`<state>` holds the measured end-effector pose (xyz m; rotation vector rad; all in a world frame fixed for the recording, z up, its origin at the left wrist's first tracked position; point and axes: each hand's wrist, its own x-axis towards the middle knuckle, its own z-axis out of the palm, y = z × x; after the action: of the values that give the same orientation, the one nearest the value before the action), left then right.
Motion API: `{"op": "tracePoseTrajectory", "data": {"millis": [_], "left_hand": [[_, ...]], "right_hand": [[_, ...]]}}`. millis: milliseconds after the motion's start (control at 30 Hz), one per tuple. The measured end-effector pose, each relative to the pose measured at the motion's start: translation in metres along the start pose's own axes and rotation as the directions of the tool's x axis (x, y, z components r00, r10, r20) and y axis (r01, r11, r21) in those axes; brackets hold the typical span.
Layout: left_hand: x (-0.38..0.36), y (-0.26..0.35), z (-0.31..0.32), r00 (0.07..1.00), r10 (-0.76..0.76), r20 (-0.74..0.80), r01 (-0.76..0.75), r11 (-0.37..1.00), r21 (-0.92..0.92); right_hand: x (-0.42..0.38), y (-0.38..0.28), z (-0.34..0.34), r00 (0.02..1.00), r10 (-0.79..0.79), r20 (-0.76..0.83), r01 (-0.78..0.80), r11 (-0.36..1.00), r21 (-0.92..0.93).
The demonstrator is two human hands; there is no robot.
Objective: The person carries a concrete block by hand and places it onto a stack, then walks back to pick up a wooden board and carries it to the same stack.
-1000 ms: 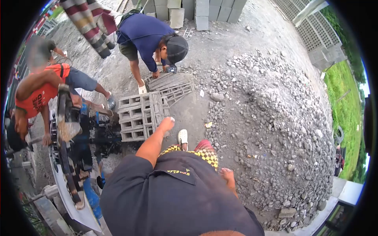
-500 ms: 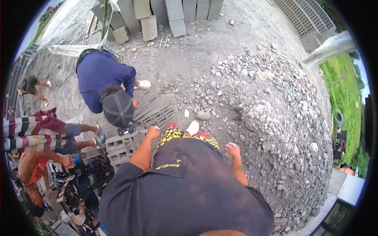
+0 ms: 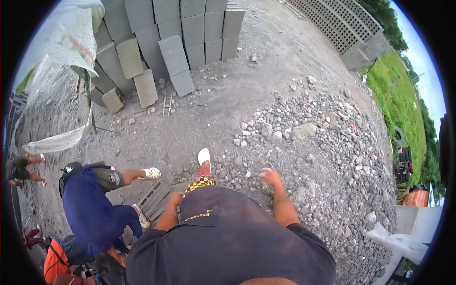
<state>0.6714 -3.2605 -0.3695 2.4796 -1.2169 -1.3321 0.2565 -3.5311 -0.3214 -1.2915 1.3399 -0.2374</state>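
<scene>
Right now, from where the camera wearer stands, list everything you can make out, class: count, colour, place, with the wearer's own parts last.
Stacked concrete blocks: many, grey, top left of centre
Perforated block stack: one, grey, upper right
White plastic sheet: one, upper left
Gravel pile: one, grey, right
Tyre: one, grey, right edge
Grass: one strip, green, right
Slotted blocks: count unclear, grey, ground near left hand
Co-workers: three; navy top and orange top lower left, dark clothes far left
White shoe: one, centre
Checkered shorts: one pair, yellow-black and red, centre
Dark shirt: one, bottom centre
Hands: two, bare; left by the shorts, right hand over gravel
</scene>
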Motion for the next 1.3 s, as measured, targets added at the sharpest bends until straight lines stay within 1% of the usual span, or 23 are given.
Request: {"op": "tracePoseTrajectory", "data": {"millis": [100,133,167,267,367,433,467,533,567,667,700,733,767,800,833,867,900,1000,1100,1200,1233,1267,1300], "left_hand": [[0.113,0.016,-0.073,0.995,0.046,-0.083,-0.041,0.997,0.059],[0.158,0.028,-0.103,0.989,0.077,-0.130,-0.061,0.991,0.118],[0.199,0.059,-0.141,0.987,0.142,0.075,-0.159,0.796,0.584],[0.302,0.120,-0.226,0.972,0.125,-0.200,-0.084,0.976,0.201],[0.386,0.228,-0.316,0.928,0.231,-0.292,-0.252,0.967,-0.036],[0.435,0.297,-0.363,0.885,0.319,-0.339,-0.343,0.939,-0.009],[0.460,0.328,-0.382,0.882,0.332,-0.335,-0.351,0.937,0.007],[0.515,0.375,-0.399,0.823,0.358,-0.441,-0.431,0.899,-0.076],[0.543,0.390,-0.402,0.731,0.442,-0.520,-0.501,0.865,0.030],[0.598,0.419,-0.385,0.886,0.213,-0.412,-0.366,0.868,-0.336],[0.608,0.426,-0.379,0.940,0.120,-0.319,-0.198,0.954,-0.225],[0.652,0.398,-0.349,0.963,0.072,-0.258,-0.135,0.962,-0.235],[0.631,0.418,-0.348,0.987,0.054,-0.153,-0.078,0.985,-0.153],[0.663,0.398,-0.324,0.985,0.119,-0.121,-0.126,0.991,-0.052],[0.684,0.379,-0.294,0.982,0.176,-0.075,-0.173,0.984,0.044],[0.677,0.385,-0.284,0.968,0.251,0.019,-0.247,0.936,0.252],[0.682,0.402,-0.285,0.942,0.317,0.111,-0.333,0.833,0.442],[0.729,0.443,-0.266,0.953,0.257,0.158,-0.297,0.891,0.343],[0.781,0.481,-0.273,0.955,0.182,0.233,-0.245,0.929,0.278],[0.903,0.615,-0.364,0.946,0.182,0.268,-0.291,0.839,0.460],[0.910,0.662,-0.386,0.939,0.188,0.289,-0.316,0.803,0.505],[0.973,0.698,-0.400,0.880,0.329,0.343,-0.475,0.590,0.654],[1.015,0.756,-0.424,0.902,0.332,0.278,-0.423,0.543,0.726]], "right_hand": [[0.070,0.053,-0.018,0.970,0.106,-0.220,-0.118,0.992,-0.045],[0.074,0.039,-0.021,0.941,0.285,-0.183,-0.203,0.908,0.367],[0.095,0.067,-0.030,0.939,0.331,-0.096,-0.206,0.761,0.615],[0.097,0.029,-0.022,0.912,0.326,-0.251,-0.253,0.925,0.283],[0.112,-0.008,-0.020,0.825,0.489,-0.284,-0.270,0.782,0.562],[0.124,-0.005,-0.028,0.966,0.030,-0.256,-0.068,0.988,-0.140],[0.144,0.000,-0.029,0.964,0.032,-0.265,-0.067,0.990,-0.124],[0.199,0.018,-0.040,0.791,0.581,-0.192,-0.580,0.812,0.065],[0.221,0.029,-0.072,0.786,0.588,-0.191,-0.587,0.807,0.065],[0.350,0.010,-0.181,0.967,0.250,-0.042,-0.245,0.880,-0.407],[0.386,-0.001,-0.201,0.986,0.159,0.051,-0.108,0.841,-0.531],[0.432,-0.032,-0.229,0.986,0.030,-0.166,-0.107,0.873,-0.476],[0.503,-0.029,-0.263,0.965,0.140,-0.223,-0.087,0.969,0.233],[0.543,-0.099,-0.298,0.931,-0.099,-0.350,-0.065,0.901,-0.428],[0.582,-0.169,-0.329,0.903,0.093,-0.420,-0.096,0.995,0.015],[0.611,-0.241,-0.357,0.930,0.100,-0.353,-0.032,0.981,0.192],[0.643,-0.302,-0.380,0.921,0.031,-0.388,0.037,0.985,0.168],[0.767,-0.385,-0.433,0.878,-0.213,-0.429,0.245,0.969,0.019],[0.835,-0.471,-0.462,0.894,-0.235,-0.382,0.254,0.967,-0.003],[0.905,-0.467,-0.486,0.882,-0.206,-0.423,0.168,0.978,-0.125],[0.924,-0.446,-0.495,0.926,-0.071,-0.371,0.084,0.996,0.020],[0.930,-0.419,-0.506,0.952,0.072,-0.298,-0.025,0.987,0.159],[0.927,-0.405,-0.519,0.937,0.196,-0.289,-0.155,0.975,0.158]]}}
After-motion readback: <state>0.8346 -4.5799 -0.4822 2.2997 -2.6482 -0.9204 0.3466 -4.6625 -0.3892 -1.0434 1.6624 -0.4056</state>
